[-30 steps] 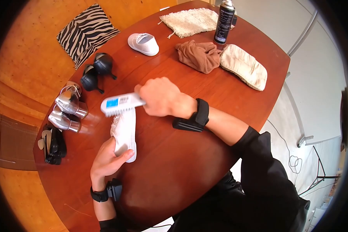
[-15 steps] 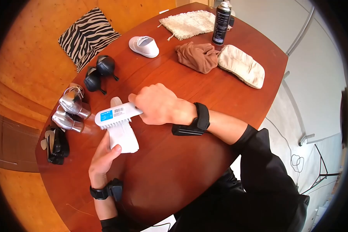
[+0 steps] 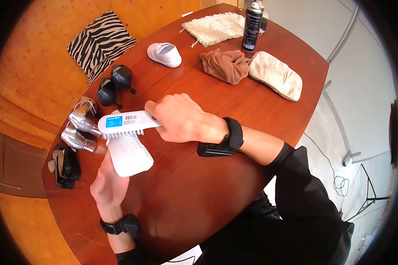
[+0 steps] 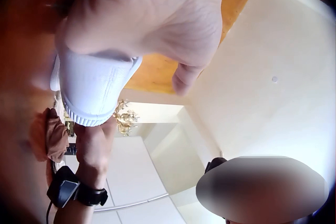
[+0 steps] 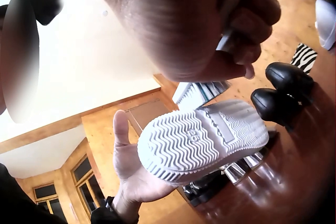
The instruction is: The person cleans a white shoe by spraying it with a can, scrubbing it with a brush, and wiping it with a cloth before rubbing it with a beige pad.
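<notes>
My left hand (image 3: 108, 185) holds a white canvas shoe (image 3: 130, 157) over the table's near left part. In the right wrist view the ridged sole (image 5: 194, 140) faces the camera, and the left thumb (image 5: 121, 129) sticks out away from it; the fingers are hidden behind the shoe. My right hand (image 3: 183, 118) grips the handle of a white brush (image 3: 130, 121) with a blue label. Its bristles point down and meet the shoe's far part in the head view. A second white shoe (image 3: 164, 54) stands alone toward the back of the table.
Along the left edge stand black shoes (image 3: 120, 77), silver heeled shoes (image 3: 82, 117) and another black pair (image 3: 66, 168). At the back right lie a brown cloth (image 3: 225, 66), a cream padded piece (image 3: 276, 75) and a cream woven bag (image 3: 214, 27), near a black spray can (image 3: 252, 27).
The left hand has turned the shoe and its thumb has come off it. My right hand has moved the brush slightly left and has kept its grip.
</notes>
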Tool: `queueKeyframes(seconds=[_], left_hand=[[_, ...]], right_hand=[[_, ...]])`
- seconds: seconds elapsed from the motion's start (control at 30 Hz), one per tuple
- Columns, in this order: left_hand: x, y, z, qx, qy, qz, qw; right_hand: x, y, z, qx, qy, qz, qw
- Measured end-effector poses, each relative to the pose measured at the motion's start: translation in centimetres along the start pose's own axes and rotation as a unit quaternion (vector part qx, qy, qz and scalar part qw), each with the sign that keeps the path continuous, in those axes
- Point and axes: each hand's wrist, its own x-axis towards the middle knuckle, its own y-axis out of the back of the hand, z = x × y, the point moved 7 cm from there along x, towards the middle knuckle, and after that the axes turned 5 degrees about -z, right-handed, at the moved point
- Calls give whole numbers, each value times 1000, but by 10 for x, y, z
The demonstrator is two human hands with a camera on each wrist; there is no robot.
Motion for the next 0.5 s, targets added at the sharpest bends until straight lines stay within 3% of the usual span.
queueKeyframes(seconds=[0.37,0.5], left_hand=[[5,3,-4,10,-2,12,1000],[4,14,-7,7,-13,55,998]], right_hand=[[3,-20,1,17,-2,-9,1000],[2,-20,0,9,1,-19,1000]])
